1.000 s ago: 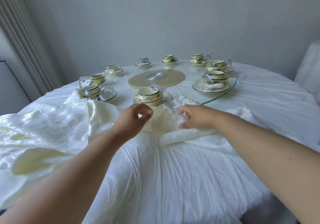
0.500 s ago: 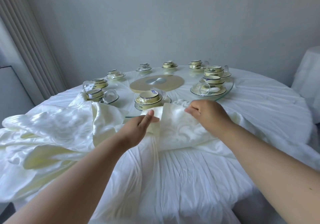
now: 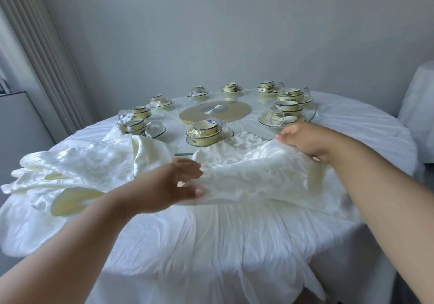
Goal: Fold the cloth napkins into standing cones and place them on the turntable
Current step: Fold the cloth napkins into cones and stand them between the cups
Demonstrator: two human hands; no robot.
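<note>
table (image 3: 211, 245): round, white-clothed | turntable (image 3: 244, 125): glass, ringed with cup sets, wooden disc at centre | napkin pile (image 3: 77, 169): heaped left of hands | napkin (image 3: 253, 174): spread on table's near side, far edge against turntable | left hand (image 3: 171, 186): pinches napkin's left edge | right hand (image 3: 307, 139): grips its far right edge, lifted

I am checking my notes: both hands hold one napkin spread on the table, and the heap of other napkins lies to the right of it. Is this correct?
Not quite. The head view shows the heap of other napkins to the left of the napkin that the left hand and right hand hold.
</note>
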